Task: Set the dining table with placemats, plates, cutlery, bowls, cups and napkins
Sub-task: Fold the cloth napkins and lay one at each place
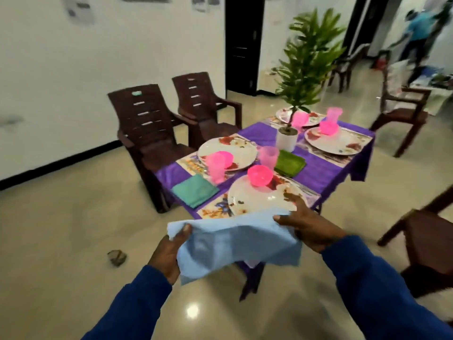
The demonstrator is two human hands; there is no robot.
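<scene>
A light blue napkin (235,244) hangs spread between my hands in front of the table's near corner. My left hand (169,251) pinches its left edge and my right hand (308,227) grips its right edge. Behind it, the purple-clothed table (318,177) carries several patterned placemats with white plates, the nearest plate (259,200) holding a pink bowl (260,175). Pink cups (215,168) (269,156) stand by the plates. A teal napkin (195,190) and a green napkin (289,163) lie folded on the cloth.
A potted plant (286,138) stands at the table's middle. Two brown plastic chairs (149,136) sit along the left side, other chairs at the right. A small dark lump (117,257) lies on the floor. A person stands far back right.
</scene>
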